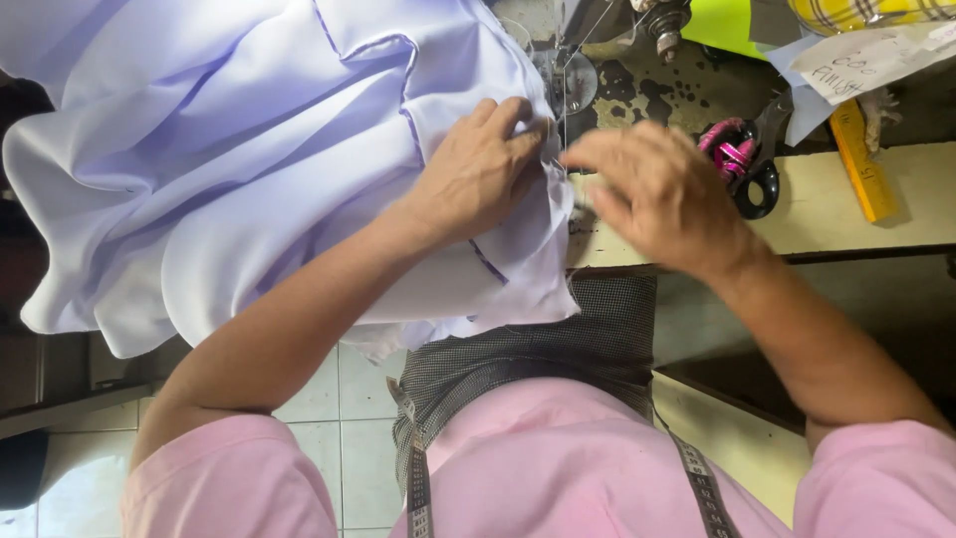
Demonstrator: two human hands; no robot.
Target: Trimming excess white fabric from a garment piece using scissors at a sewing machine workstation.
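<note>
Short-sleeved pink top point(558, 468), plain and unpatterned, sleeves ending above the elbows. Forearms bare down to the left hand point(476, 171) and right hand point(662, 194); no watch, ring or bracelet visible. Measuring tape point(705, 488) draped round the neck, both ends hanging down the chest, dark with pale graduations. Lower garment point(528, 349) in fine black-and-white check, visible at the lap.

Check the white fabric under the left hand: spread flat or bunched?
Bunched. The white fabric lies in deep overlapping folds, and the left hand presses its edge down.
</note>
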